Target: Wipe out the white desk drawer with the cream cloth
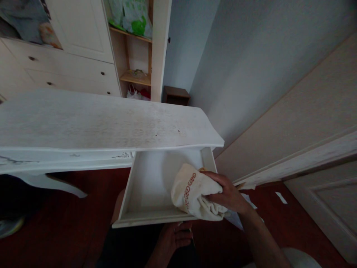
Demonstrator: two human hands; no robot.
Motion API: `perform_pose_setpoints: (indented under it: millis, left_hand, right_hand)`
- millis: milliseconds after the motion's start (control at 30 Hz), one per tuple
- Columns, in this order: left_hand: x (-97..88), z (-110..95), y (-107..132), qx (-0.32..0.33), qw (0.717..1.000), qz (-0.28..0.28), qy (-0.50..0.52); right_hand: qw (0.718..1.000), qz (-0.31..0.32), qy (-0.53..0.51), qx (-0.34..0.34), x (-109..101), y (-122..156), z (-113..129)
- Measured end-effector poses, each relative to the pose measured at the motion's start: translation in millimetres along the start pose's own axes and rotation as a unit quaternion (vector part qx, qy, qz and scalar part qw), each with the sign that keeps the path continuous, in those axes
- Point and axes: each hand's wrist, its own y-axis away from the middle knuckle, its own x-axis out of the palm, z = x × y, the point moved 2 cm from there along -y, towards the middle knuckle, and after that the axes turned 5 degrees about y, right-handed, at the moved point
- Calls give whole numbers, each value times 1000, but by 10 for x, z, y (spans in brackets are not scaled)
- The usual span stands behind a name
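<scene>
My right hand (225,191) is closed round a bunched cream cloth (185,190) with a row of reddish embroidered scrolls. The cloth lies over the right front corner of a pulled-out white drawer (145,186), partly inside it and partly over its front edge. Just below the drawer's front, my left hand (178,236) has its fingers curled. Whatever they grip, if anything, is hidden in the shadow under the drawer. The drawer belongs to a white table (111,123) with a worn, stained top.
A pale wardrobe (83,33) with an open door and shelves holding bags stands behind the table. At right runs a wall (251,67). Paper scraps (281,197) lie on the red floor. A curved table leg (61,185) reaches down at left.
</scene>
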Motion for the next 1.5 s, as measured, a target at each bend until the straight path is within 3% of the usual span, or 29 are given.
perform_pose_setpoints:
  millis: [133, 267, 367, 433, 533, 600, 667, 767, 833, 933, 1100, 1200, 1333, 1433, 1500]
  left_hand:
    - [-33, 28, -27, -8, 1000, 6, 0]
    - [-69, 60, -66, -6, 999, 39, 7]
    - [-114, 108, -133, 9, 1000, 17, 10]
    - [-143, 142, -188, 9, 1000, -15, 3]
    - [-162, 155, -234, -2, 999, -43, -5]
    - [-153, 128, -226, -8, 999, -41, -5]
    - [-132, 87, -199, -15, 999, -31, -9]
    - [-103, 46, -172, -23, 999, -33, -34]
    - [-88, 41, -179, -9, 998, -36, -57]
    - [-84, 56, -198, 19, 993, -64, -95]
    - [-73, 24, -137, 55, 984, -91, -146]
    - [-37, -22, -83, 65, 978, -93, -175]
    - [67, -60, -60, 81, 967, -86, -226]
    - [185, -77, -51, 77, 958, -73, -267]
    - [264, -95, -38, 66, 958, -63, -274]
  right_hand:
    - [990, -135, -2, 28, -259, 55, -61]
    - [951, -302, -54, 38, -504, -118, 30]
    - [917, -381, -121, -6, -676, -488, 132]
    - [905, -401, -135, -47, -770, -852, 152]
    - [905, -413, -44, -95, -822, -1460, 64]
    - [908, -401, 58, -103, -754, -1823, -60]
    - [920, -341, 168, -92, -593, -2110, -202]
    - [932, -180, 312, -37, -274, -2363, -381]
    - [924, -71, 374, -18, -102, -2422, -425]
    - [902, -5, 432, -12, -23, -2387, -333]
    - [858, -73, 507, 30, -198, -2054, 11]
    - [850, -93, 518, 24, -297, -1729, 101]
    - [884, -112, 453, 5, -430, -1219, -83]
    - [928, -159, 335, 14, -566, -804, -381]
    - [943, -202, 260, 42, -655, -523, -594]
